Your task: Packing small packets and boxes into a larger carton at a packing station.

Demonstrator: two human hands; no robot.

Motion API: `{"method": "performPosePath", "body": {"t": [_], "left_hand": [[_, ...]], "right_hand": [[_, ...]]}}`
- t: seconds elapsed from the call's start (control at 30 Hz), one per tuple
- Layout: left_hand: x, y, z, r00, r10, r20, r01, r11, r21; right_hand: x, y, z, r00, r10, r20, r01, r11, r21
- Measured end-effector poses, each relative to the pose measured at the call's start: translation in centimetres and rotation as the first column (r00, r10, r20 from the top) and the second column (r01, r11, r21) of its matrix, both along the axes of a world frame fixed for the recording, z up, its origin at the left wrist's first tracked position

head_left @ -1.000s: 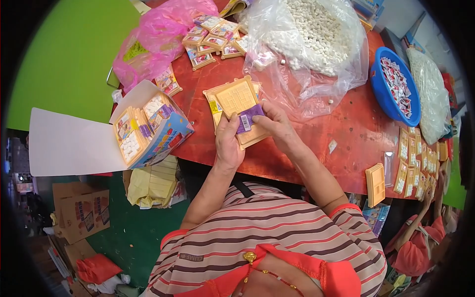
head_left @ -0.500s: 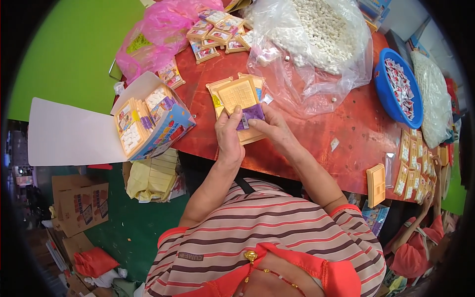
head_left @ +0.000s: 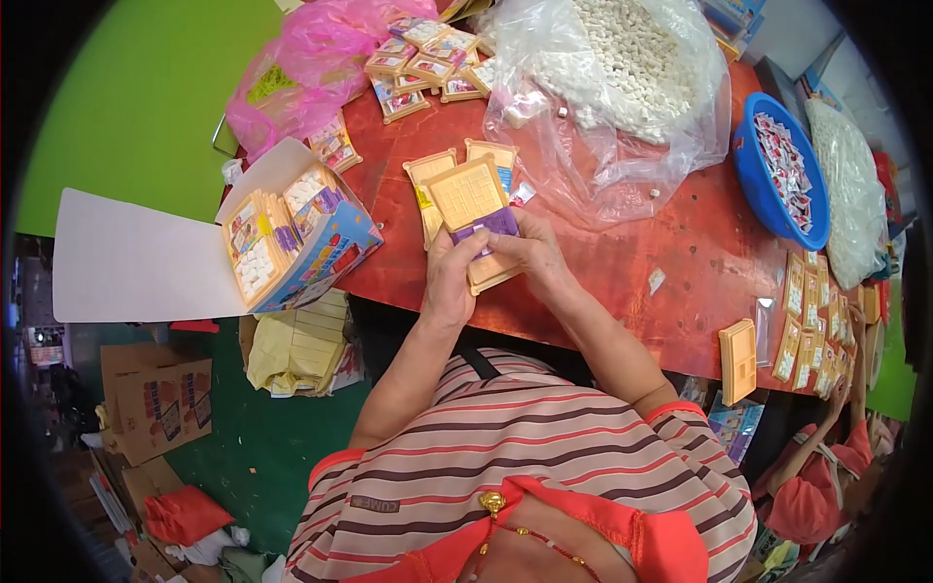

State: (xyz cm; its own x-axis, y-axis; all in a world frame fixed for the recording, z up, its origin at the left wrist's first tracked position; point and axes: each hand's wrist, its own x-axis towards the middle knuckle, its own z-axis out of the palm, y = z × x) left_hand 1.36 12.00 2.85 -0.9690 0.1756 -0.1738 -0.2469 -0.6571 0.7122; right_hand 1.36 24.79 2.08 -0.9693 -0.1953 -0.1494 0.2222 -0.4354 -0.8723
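- Upper left of frame: green surface (head_left: 117, 126).
- Lower left: brown cardboard carton (head_left: 146, 408), red bag (head_left: 185, 515) below it.
- Left of centre: blue printed box (head_left: 330, 255), white flap (head_left: 146, 262) swung out toward the left edge; filled packs (head_left: 258, 277) inside, white pieces showing. Yellow paper bundle (head_left: 301, 350) below the box.
- Upper left of centre: crumpled pink plastic bag (head_left: 311, 68); just right of it, a loose heap of packs (head_left: 428, 70).
- Centre: left hand (head_left: 450, 284), fingers closed on the near left side of a tan moulded tray, thumb over its middle.
- Centre: tan moulded tray (head_left: 467, 191), gripped between both hands, tilted slightly; a purple band (head_left: 498, 222) crosses its middle. Two more packs lie beyond it, partly hidden: one with yellow print (head_left: 425, 177), one with blue (head_left: 498, 157).
- Centre: right hand (head_left: 539, 257), fingers closed on the right side of the same tray, thumb on the band near the left thumb. A small sachet (head_left: 523, 194) lies just beyond this hand.
- Upper right of centre: clear plastic bag (head_left: 554, 180), open, heaped with white pieces (head_left: 632, 73), on the red table (head_left: 622, 272).
- Right: blue basin (head_left: 743, 175) of sachets; below it, a stack of tan trays (head_left: 739, 360) at the table edge.
- Far right: rows of filled trays (head_left: 805, 330); a co-worker's arm (head_left: 821, 428) reaches toward them; hand state cannot be told.
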Motion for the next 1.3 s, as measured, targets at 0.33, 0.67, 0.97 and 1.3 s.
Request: {"method": "performPosePath", "body": {"t": [0.33,0.67,0.97,1.3], "left_hand": [[-0.6,-0.8,-0.9,0.992,0.109,-0.066,-0.120,0.975,-0.189],[1.1,-1.8,-1.2,0.986,-0.042,-0.159,-0.021,0.928,-0.373],[-1.5,-3.7,-0.8,0.940,0.211,-0.267,-0.319,0.820,-0.475],[-0.9,-0.8,0.0,0.964,-0.164,-0.208,0.068,0.912,-0.404]], "right_hand": [[0.4,-0.8,0.4,0.997,0.072,-0.023,-0.074,0.996,-0.056],[0.5,2.3,0.0,0.996,-0.078,0.051,0.077,0.997,0.016],[-0.4,4.4,0.3,0.985,-0.170,-0.041,0.172,0.982,0.072],[0.6,2.6,1.7,1.000,0.004,0.005,-0.004,1.000,-0.017]]}}
